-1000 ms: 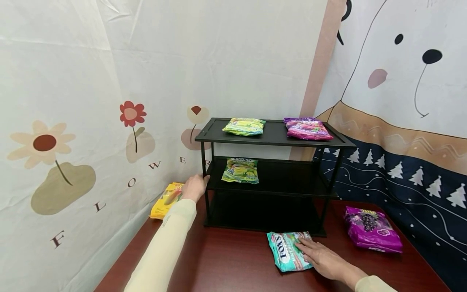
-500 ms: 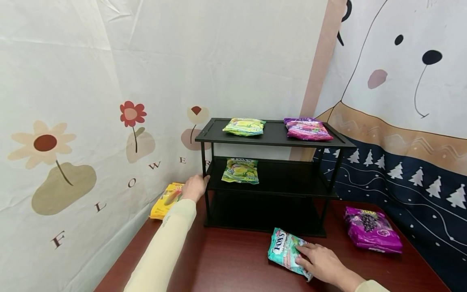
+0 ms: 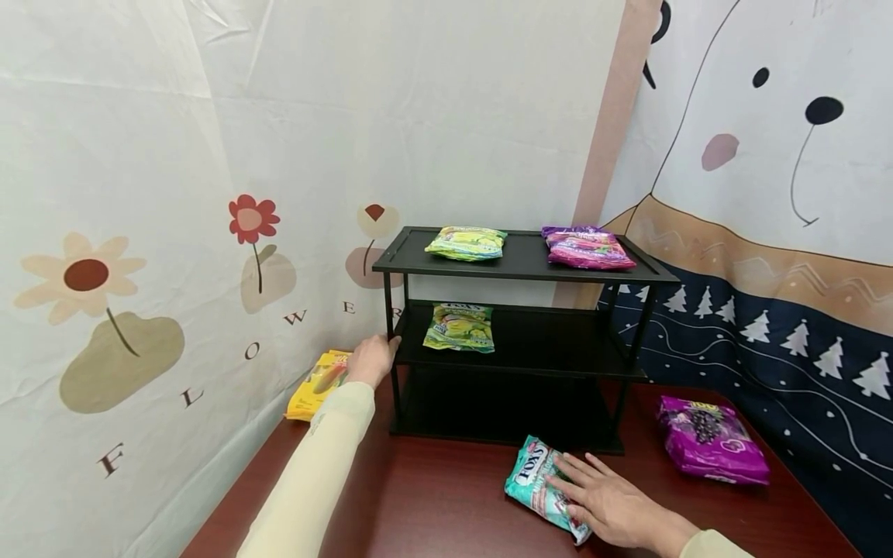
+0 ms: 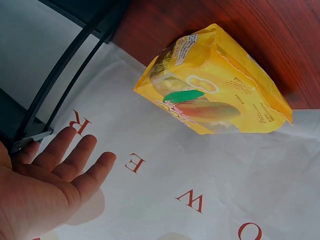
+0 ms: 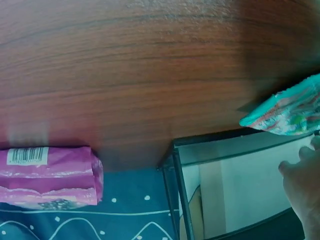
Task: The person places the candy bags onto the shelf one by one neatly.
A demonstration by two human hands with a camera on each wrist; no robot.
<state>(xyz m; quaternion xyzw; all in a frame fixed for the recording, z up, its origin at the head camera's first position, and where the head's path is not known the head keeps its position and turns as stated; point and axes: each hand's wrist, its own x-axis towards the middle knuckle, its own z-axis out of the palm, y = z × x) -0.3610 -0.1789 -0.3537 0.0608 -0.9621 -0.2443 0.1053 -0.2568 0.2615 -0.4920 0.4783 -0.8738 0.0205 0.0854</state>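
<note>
Spreading over the teal bag [image 3: 533, 485], my right hand [image 3: 612, 504] is flat and unclosed, its straight fingers lying across the bag's near side with nothing gripped; how hard they press, I cannot tell. The bag lies on the table [image 3: 446, 496], to the left of my palm. Its long axis runs aslant: the lettered end points ahead and leftward of my fingertips, toward the black rack [image 3: 551, 341], while the other end comes back toward me, just beside my thumb. I judge that slant to be what matters most, since my fingers cross the bag rather than follow its length. My right hand is plainly the nearer one. My left hand [image 3: 372, 360] is well apart from the bag, pinching the rack's left side at the middle tier between thumb and forefinger, the other fingers loosely extended.
</note>
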